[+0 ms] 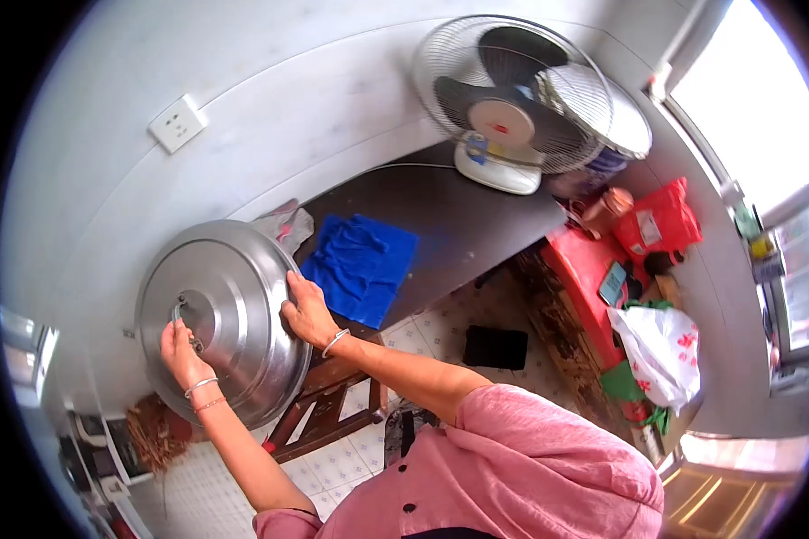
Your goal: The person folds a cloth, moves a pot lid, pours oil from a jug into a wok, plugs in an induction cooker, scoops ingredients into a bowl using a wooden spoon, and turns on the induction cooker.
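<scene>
A large round silver metal lid (234, 269) fills the left side of the view, with stepped rings and a loop handle in its middle. My left hand (186, 357) is closed around that handle. At the lid's right edge, my right hand (309, 313) grips the rim, its thumb and fingers against the metal. A second metal edge shows below the lid; whether it belongs to a pot underneath, I cannot tell. Right beside my right hand, a crumpled blue cloth (360, 269) lies on the dark table.
A fan (503, 126) stands at the far end of the dark table (476, 225), before a lidded bucket (638, 126). To the right, a red-covered bench (575, 260) carries a phone (612, 284) and bags. Below are a wooden stool (333, 413) and a dark scale-like slab (495, 348).
</scene>
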A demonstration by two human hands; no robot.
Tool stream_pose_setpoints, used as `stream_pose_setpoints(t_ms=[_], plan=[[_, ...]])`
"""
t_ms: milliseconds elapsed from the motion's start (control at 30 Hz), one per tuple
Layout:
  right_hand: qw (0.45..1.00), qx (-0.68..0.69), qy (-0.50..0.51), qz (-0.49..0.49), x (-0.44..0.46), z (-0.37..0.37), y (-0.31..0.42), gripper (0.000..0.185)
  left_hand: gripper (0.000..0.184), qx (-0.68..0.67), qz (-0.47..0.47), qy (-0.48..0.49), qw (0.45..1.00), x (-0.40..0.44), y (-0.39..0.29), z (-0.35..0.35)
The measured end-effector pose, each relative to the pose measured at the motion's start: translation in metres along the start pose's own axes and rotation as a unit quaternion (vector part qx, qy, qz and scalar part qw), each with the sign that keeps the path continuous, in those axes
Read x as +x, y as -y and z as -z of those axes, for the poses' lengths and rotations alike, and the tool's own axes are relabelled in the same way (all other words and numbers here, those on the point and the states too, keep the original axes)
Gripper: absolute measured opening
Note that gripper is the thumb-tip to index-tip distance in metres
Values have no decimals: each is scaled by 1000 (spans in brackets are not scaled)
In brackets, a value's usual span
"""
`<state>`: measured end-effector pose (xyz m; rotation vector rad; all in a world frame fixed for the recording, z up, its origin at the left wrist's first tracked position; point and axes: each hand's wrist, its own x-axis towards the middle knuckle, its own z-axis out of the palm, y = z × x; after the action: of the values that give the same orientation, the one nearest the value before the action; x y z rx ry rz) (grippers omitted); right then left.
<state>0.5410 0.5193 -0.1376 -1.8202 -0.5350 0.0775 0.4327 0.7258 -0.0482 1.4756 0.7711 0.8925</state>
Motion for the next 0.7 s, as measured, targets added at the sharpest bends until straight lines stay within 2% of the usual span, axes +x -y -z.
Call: stream_pose_setpoints(t_ms=[167, 300, 533, 700], plan=[[996, 14, -79, -38, -30, 96, 13, 56, 21, -93, 20, 92, 991, -71, -51, -68], [982, -30, -176, -69, -79, 177, 3, 51, 24, -134, 30, 203, 970, -130, -51, -115], [928, -118, -338, -104, -187, 300, -12, 45, 17, -167, 81, 315, 931, -284, -69, -199], [867, -177, -443, -142, -253, 357, -22, 43, 23, -181, 121, 417, 882, -359, -78, -236]])
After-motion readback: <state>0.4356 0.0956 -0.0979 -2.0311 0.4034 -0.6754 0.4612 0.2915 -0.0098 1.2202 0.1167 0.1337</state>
